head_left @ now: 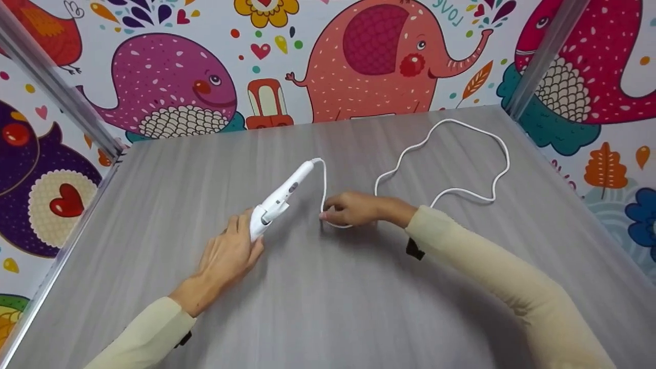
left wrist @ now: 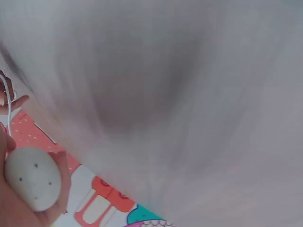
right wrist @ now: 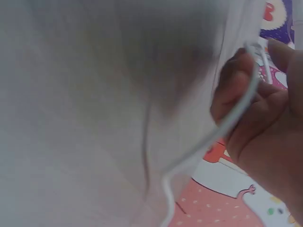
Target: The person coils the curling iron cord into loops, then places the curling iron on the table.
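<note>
A white curling iron (head_left: 283, 193) with small buttons on its handle and a lever near its middle slants up and away over the table. My left hand (head_left: 229, 254) grips its near end. That rounded white end (left wrist: 34, 178), dotted with several small holes, sits between the fingers in the left wrist view. From the far tip of the handle a white cord (head_left: 324, 183) bends down to my right hand (head_left: 357, 208). The right hand pinches this cord between thumb and fingers, and in the right wrist view a length of cord (right wrist: 204, 142) runs across the palm.
Beyond the right hand, the rest of the cord lies in a wide wavy loop on the grey wood-grain table (head_left: 328, 307). Printed cartoon panels (head_left: 277, 61) stand along the back and both sides, with metal posts (head_left: 546, 61) at the corners.
</note>
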A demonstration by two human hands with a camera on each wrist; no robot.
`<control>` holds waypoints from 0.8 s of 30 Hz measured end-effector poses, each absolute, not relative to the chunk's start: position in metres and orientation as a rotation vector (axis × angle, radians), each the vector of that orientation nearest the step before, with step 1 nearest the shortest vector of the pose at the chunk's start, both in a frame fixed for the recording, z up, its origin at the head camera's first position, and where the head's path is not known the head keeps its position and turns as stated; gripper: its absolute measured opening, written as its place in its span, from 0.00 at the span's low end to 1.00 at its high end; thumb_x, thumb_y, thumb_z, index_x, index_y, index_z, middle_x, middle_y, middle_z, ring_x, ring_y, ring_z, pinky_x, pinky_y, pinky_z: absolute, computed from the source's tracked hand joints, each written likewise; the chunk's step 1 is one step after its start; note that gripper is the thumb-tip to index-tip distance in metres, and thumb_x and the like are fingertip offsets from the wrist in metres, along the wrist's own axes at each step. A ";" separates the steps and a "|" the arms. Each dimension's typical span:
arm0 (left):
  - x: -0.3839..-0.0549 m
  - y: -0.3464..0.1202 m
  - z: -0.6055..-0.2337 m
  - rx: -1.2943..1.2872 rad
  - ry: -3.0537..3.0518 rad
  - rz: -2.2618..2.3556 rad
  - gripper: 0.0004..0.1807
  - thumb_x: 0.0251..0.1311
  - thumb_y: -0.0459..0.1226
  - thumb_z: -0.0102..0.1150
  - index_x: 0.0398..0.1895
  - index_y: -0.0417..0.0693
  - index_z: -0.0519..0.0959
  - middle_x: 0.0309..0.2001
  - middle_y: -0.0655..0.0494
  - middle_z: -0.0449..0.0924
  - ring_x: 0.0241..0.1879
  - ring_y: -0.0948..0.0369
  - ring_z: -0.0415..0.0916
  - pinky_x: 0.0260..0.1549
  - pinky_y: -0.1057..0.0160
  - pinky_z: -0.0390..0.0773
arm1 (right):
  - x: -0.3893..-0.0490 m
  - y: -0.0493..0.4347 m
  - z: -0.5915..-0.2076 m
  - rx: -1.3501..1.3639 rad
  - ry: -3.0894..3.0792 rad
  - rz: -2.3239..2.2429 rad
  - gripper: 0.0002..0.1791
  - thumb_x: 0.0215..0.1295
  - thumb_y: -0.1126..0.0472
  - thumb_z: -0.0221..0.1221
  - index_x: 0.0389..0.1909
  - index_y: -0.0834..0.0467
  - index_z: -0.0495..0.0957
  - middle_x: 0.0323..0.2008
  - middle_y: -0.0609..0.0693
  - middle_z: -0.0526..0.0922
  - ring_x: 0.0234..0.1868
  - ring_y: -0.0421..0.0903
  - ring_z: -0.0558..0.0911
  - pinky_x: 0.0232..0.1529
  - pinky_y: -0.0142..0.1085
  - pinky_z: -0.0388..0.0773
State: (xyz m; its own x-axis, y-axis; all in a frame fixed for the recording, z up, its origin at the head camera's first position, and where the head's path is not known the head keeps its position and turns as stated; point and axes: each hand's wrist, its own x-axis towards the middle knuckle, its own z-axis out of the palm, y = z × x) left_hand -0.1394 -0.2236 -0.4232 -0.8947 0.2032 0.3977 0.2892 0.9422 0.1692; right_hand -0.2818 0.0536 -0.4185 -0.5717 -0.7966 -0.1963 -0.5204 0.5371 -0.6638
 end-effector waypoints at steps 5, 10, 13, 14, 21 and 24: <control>-0.140 -0.219 -0.418 -0.462 -2.677 -0.309 0.30 0.60 0.40 0.63 0.63 0.37 0.68 0.40 0.39 0.78 0.24 0.51 0.77 0.18 0.54 0.78 | -0.267 0.064 -0.424 -0.820 2.141 -1.168 0.17 0.76 0.52 0.51 0.46 0.62 0.80 0.34 0.44 0.81 0.36 0.37 0.77 0.38 0.29 0.73; -0.141 -0.214 -0.414 -0.584 -2.623 -0.326 0.30 0.59 0.40 0.64 0.63 0.39 0.67 0.38 0.42 0.78 0.24 0.53 0.75 0.17 0.56 0.77 | -0.252 0.072 -0.429 -0.541 2.003 -1.447 0.18 0.76 0.50 0.52 0.53 0.62 0.71 0.44 0.49 0.82 0.33 0.38 0.78 0.34 0.30 0.72; -0.141 -0.210 -0.413 -0.665 -2.594 -0.328 0.30 0.58 0.39 0.64 0.63 0.39 0.67 0.37 0.44 0.77 0.25 0.55 0.75 0.18 0.57 0.76 | -0.246 0.079 -0.430 -0.525 1.976 -1.484 0.22 0.77 0.49 0.49 0.62 0.58 0.63 0.47 0.52 0.82 0.28 0.38 0.78 0.29 0.30 0.71; -0.142 -0.208 -0.413 -0.687 -2.588 -0.329 0.30 0.58 0.39 0.63 0.63 0.40 0.68 0.37 0.45 0.77 0.25 0.55 0.75 0.19 0.58 0.76 | -0.244 0.081 -0.430 -0.558 1.976 -1.475 0.24 0.78 0.49 0.49 0.65 0.58 0.62 0.49 0.54 0.82 0.28 0.39 0.78 0.28 0.31 0.70; -0.143 -0.197 -0.412 -0.733 -2.609 -0.380 0.29 0.57 0.38 0.62 0.62 0.40 0.68 0.39 0.46 0.78 0.26 0.56 0.76 0.19 0.59 0.76 | -0.235 0.088 -0.434 -0.752 1.899 -1.561 0.27 0.79 0.49 0.47 0.69 0.60 0.66 0.60 0.57 0.80 0.48 0.39 0.81 0.46 0.36 0.77; -0.144 -0.195 -0.411 -0.698 -2.638 -0.412 0.29 0.57 0.38 0.61 0.63 0.39 0.67 0.41 0.45 0.79 0.28 0.56 0.77 0.21 0.58 0.77 | -0.231 0.088 -0.436 -0.751 1.770 -1.770 0.19 0.78 0.52 0.47 0.57 0.60 0.76 0.57 0.49 0.82 0.58 0.39 0.79 0.57 0.40 0.74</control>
State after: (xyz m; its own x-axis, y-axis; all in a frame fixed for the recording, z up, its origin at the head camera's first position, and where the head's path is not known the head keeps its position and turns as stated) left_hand -0.1438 -0.1950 -0.4109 -0.8048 0.4105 0.4288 0.5216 0.8338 0.1809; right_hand -0.2309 0.0883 -0.4360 -0.7098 -0.7041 0.0216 -0.0219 -0.0087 -0.9997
